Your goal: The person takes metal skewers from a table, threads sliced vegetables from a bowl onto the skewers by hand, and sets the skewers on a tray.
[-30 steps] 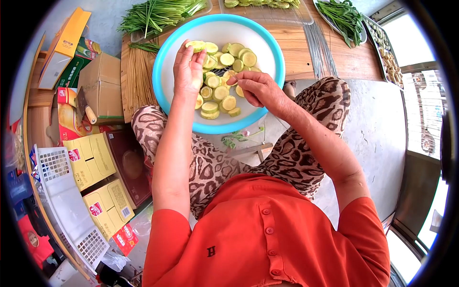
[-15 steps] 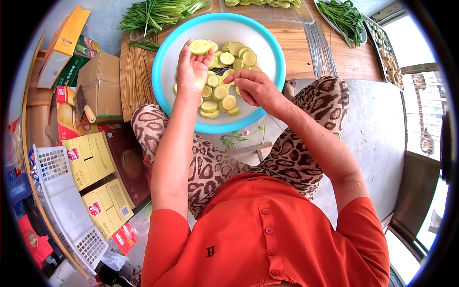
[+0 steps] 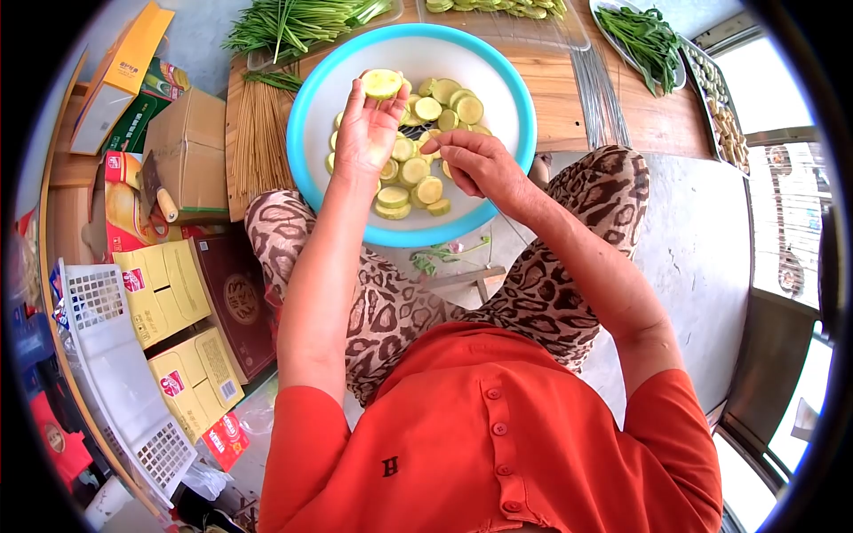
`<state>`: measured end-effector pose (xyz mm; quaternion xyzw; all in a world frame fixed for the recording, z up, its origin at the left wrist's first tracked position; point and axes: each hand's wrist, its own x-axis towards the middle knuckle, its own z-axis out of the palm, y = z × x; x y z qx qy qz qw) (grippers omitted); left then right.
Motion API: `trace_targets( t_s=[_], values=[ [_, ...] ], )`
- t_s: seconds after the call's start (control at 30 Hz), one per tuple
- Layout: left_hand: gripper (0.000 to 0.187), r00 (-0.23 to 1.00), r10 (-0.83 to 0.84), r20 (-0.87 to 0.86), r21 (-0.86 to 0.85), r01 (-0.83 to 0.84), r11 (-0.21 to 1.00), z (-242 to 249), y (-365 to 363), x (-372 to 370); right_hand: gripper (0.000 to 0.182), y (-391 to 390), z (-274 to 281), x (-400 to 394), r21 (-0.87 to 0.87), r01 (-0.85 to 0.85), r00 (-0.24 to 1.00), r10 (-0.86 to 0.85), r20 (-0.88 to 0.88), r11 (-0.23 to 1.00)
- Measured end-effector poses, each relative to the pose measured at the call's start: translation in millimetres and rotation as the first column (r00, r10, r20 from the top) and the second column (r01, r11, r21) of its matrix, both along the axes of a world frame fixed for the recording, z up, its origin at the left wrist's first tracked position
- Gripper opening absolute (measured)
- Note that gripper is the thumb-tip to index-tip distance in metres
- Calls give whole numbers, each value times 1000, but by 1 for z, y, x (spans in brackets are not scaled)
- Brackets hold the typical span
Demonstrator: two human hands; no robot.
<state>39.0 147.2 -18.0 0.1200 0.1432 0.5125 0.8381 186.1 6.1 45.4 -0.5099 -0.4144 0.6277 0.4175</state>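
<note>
Over a white basin with a blue rim (image 3: 524, 133), my left hand (image 3: 366, 138) is palm up, its fingers closed on a round zucchini slice (image 3: 382, 84). My right hand (image 3: 484, 167) is lower and to the right, above the basin's near right side. Thumb and forefinger are pinched together there; whatever is between them is too small to make out. Many pale green zucchini slices (image 3: 414, 171) lie loose in the basin beneath both hands.
Bamboo sticks (image 3: 258, 133) lie left of the basin, thin metal skewers (image 3: 600, 98) to its right. Cut green stalks (image 3: 293, 27) and a plate of leafy greens (image 3: 644, 40) sit behind. At left are cartons (image 3: 187, 155), a knife (image 3: 160, 191) and a white plastic basket (image 3: 115, 355).
My left hand has shifted slightly right and up with the zucchini slice. My right hand stays nearly in place, still pinched. The whole view has moved a little.
</note>
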Motion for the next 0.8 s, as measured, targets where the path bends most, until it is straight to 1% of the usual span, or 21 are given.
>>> trace_targets(
  t_s=[0.07,0.17,0.23,0.27,0.47,0.5,0.53,0.57,0.6,0.67,0.73,0.8],
  values=[
    [32,1000,-6,-24,16,7,1000,1,-2,1,25,1,-2,1,36,12,1000,-12,-8,999],
    [33,999,-35,-10,-18,35,999,0,-3,4,25,2,-3,0,31,33,999,-33,-14,999],
    [35,999,-34,1,34,34,999,3,-2,3,25,3,-4,0,45,40,999,-39,-13,998],
    [35,999,-35,1,34,35,999,4,-2,3,25,3,-5,1,59,45,999,-44,-12,997],
    [33,995,-62,-75,88,68,994,4,-4,6,24,4,-7,0,61,71,997,-68,-36,996],
    [33,986,-99,-136,155,120,981,8,-9,8,24,6,-8,0,60,73,997,-71,-35,996],
    [32,972,-131,-198,219,174,960,11,-15,10,24,10,-10,0,85,110,994,-107,-34,990],
    [32,940,-259,-221,172,299,939,13,-25,10,24,14,-11,1,111,146,989,-143,-33,983],
    [34,949,-199,-244,174,245,954,13,-32,16,24,17,-10,2,111,148,989,-145,-32,983],
    [36,954,-171,-248,238,231,943,10,-29,18,22,19,-8,4,96,146,988,-140,-64,985],
    [37,952,-166,-257,235,228,945,12,-29,18,22,20,-10,4,93,162,986,-158,-47,982],
    [38,949,-164,-270,235,230,944,13,-29,17,19,21,-10,5,91,190,976,-179,-123,977]
  ],
)
